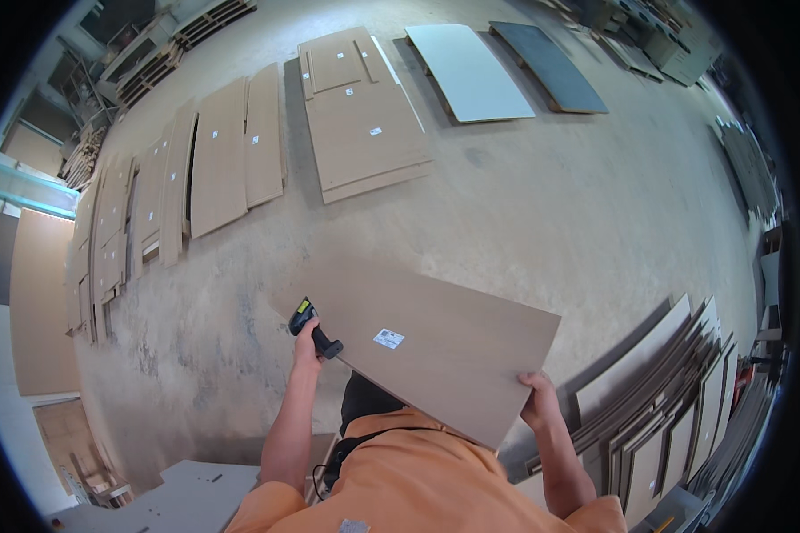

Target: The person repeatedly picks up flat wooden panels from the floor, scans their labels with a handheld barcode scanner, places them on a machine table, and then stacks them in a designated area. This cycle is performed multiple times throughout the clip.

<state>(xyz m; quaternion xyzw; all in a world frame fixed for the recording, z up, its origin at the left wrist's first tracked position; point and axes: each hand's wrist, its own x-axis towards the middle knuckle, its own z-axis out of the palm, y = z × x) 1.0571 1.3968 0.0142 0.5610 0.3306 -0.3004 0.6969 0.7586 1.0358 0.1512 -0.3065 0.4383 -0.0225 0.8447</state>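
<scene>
Panel [453,351], brown, labelled, before the orange-shirted torso [418,471]; right grip [540,401] pinching its edge, left grip [306,345] wrapped around handheld scanner [327,344]. Step, seemingly: two-handed holding; next move calls for steady support.

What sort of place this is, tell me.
Likely a panel-furniture workshop or warehouse: labelled brown panels lie in low stacks, upright boards stand at right, and the left hand holds a barcode scanner.

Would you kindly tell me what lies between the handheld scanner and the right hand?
In the head view, the brown panel spans that stretch, with a white label on it, nearer the scanner than the right hand.
</scene>
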